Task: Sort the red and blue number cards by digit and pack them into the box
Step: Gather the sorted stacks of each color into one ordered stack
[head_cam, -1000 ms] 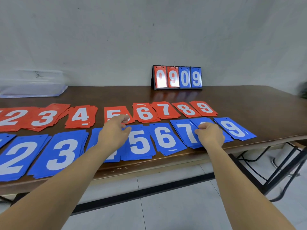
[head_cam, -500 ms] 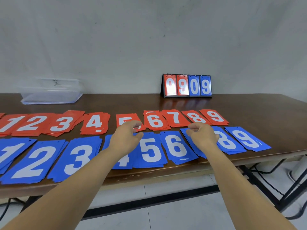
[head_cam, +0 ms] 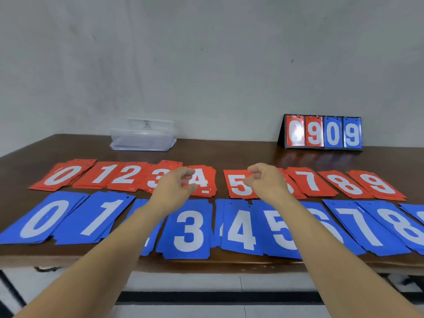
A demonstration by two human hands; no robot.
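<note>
A bare strip of the surface (head_cam: 241, 157) ran across mid-frame behind the red cards (head_cam: 309, 183), broken by the clear box (head_cam: 143, 135) at centre left and the scoreboard (head_cam: 323, 133) at right. Red cards and blue cards (head_cam: 190, 228) lay nearly edge to edge. One narrow gap showed between red 4 and 5, flanked by the left hand (head_cam: 174, 185) and right hand (head_cam: 267, 180).

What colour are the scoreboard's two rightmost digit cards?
Blue with white numerals on the scoreboard, seen in the head view.

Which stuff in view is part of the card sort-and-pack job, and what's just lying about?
Job: red number cards, blue number cards, clear plastic box at the back left.
Lying about: flip scoreboard reading 0909 at the back right; the table only carries it all.
</note>
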